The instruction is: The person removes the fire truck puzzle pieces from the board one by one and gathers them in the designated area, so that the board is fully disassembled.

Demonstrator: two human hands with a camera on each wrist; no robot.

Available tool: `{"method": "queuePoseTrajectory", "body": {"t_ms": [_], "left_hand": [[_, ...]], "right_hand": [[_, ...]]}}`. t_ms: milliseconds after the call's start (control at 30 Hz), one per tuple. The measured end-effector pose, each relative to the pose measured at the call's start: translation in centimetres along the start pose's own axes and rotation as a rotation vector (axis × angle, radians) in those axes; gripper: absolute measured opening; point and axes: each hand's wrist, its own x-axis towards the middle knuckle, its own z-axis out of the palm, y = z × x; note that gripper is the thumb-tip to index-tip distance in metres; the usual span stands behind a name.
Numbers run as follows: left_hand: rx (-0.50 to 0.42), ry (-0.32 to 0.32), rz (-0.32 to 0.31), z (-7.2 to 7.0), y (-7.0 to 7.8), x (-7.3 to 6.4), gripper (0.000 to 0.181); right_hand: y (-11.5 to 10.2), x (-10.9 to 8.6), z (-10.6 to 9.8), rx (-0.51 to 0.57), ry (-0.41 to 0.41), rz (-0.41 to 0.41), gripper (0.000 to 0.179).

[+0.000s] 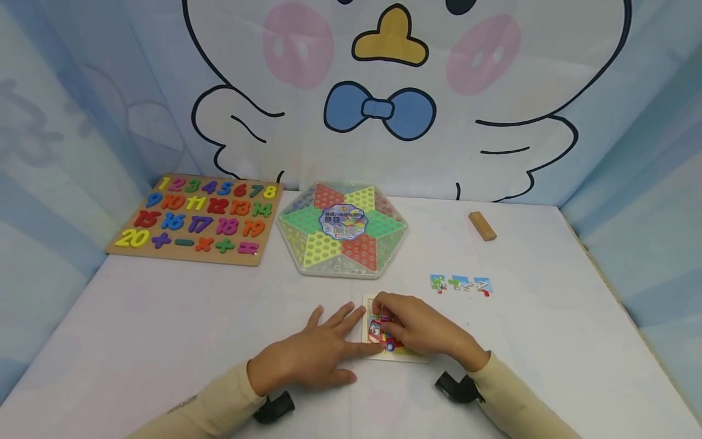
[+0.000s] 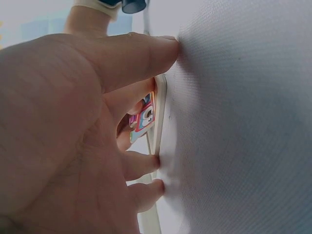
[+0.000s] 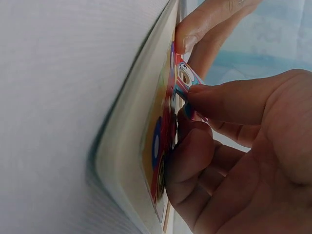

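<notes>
My right hand (image 1: 419, 326) pinches a puzzle piece (image 3: 187, 80) over the puzzle tray (image 1: 370, 305); left hand (image 1: 312, 353) lies flat, fingertips against the tray's edge.

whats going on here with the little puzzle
A person is working on a small jigsaw tray on the white table. The left hand lies flat, fingers touching the tray's left edge. The right hand pinches a puzzle piece over the tray's picture. Three loose pieces lie to the right. Behind sit a number board, a Chinese checkers set and a wooden block.
</notes>
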Motion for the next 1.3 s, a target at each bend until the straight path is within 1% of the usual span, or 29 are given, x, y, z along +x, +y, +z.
{"method": "queuePoseTrajectory", "body": {"t_ms": [367,567,733,833,933,1067,1200,1300], "left_hand": [[-0.005,-0.003,-0.011,0.0,0.0,0.1,0.058],[0.005,0.0,-0.016,0.1,-0.1,0.2,0.058],[-0.007,-0.005,-0.02,0.1,-0.1,0.3,0.058],[-0.01,-0.004,-0.017,0.0,-0.1,0.3,0.058],[-0.013,0.001,-0.019,0.1,-0.1,0.3,0.059],[-0.021,-0.005,-0.025,0.1,0.0,0.4,0.06],[-0.02,-0.008,-0.031,0.1,0.1,0.4,0.059],[-0.021,-0.007,-0.035,0.1,0.1,0.3,0.06]], "right_hand": [[0.2,0.2,-0.2,0.068,-0.009,0.003,0.016],[0.4,0.3,-0.4,0.111,-0.015,0.022,0.014],[0.5,0.2,-0.9,0.121,0.002,0.016,0.01],[0.5,-0.2,-2.0,0.119,0.056,0.016,0.006],[0.6,-0.9,-3.6,0.108,0.154,0.018,0.007],[0.8,-2.2,-5.9,0.053,0.286,0.019,0.012],[1.5,-3.4,-7.4,-0.004,0.343,0.034,0.015],[2.3,-4.1,-7.8,-0.027,0.343,0.086,0.016]]}}
